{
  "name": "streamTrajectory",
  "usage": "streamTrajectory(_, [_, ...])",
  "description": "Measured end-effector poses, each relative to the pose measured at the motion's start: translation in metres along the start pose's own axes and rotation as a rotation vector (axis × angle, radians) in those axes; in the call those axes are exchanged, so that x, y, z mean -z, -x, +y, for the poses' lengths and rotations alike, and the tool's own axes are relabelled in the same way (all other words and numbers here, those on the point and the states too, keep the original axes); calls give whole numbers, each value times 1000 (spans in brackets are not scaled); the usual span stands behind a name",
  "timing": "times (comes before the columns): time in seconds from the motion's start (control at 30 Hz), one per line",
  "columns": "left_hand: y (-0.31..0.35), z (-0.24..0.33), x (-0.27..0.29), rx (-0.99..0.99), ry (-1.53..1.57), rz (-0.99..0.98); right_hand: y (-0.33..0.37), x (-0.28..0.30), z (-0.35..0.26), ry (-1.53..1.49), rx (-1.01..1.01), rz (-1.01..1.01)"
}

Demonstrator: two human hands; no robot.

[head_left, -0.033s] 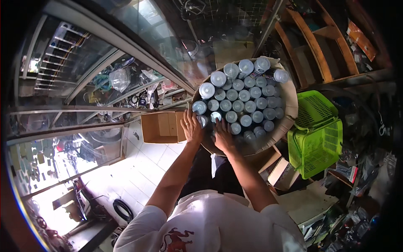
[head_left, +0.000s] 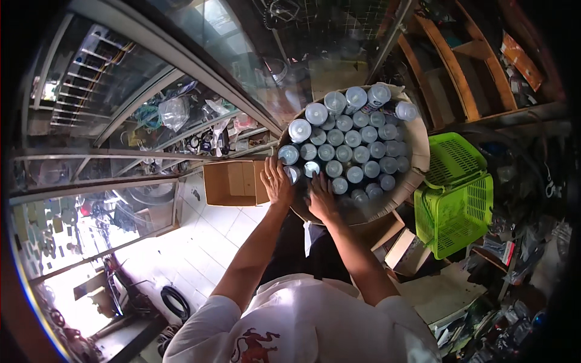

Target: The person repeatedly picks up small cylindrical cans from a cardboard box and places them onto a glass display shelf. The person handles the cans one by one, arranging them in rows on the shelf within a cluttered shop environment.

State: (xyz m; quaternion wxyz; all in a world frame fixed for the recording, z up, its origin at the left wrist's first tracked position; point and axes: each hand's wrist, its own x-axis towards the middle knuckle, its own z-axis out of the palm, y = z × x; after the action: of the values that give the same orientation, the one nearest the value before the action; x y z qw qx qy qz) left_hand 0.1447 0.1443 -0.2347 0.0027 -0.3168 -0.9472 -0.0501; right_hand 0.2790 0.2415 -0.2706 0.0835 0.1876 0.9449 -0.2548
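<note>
A rounded cardboard container (head_left: 417,142) stands before me, packed with upright spray cans that have clear, domed caps. At its near left rim rests my left hand (head_left: 278,185), fingers stretched out beside a capped can (head_left: 292,175) and just below another can (head_left: 288,155). My right hand (head_left: 321,200) reaches over the near edge, its fingers apart and pointing down among the cans. Closest to those fingertips is a can with a bright cap (head_left: 311,169). Neither hand is seen wrapped round a can, though the undersides of the fingers are hidden.
An open brown cardboard box (head_left: 233,204) sits left of my left hand. Green plastic baskets (head_left: 455,209) stand right of the container. A glass cabinet (head_left: 175,115) with bagged goods runs along the left. Wooden shelving (head_left: 451,60) fills the far right. A black coil (head_left: 175,302) lies on the tiled floor.
</note>
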Motion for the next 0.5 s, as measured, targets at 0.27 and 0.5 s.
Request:
streamTrajectory(0.27, [11, 2, 22, 183, 243, -167, 54, 3, -12, -148, -29, 27])
streamTrajectory(0.5, [39, -19, 76, 88, 473, -186, 75, 18, -40, -384, 59, 158])
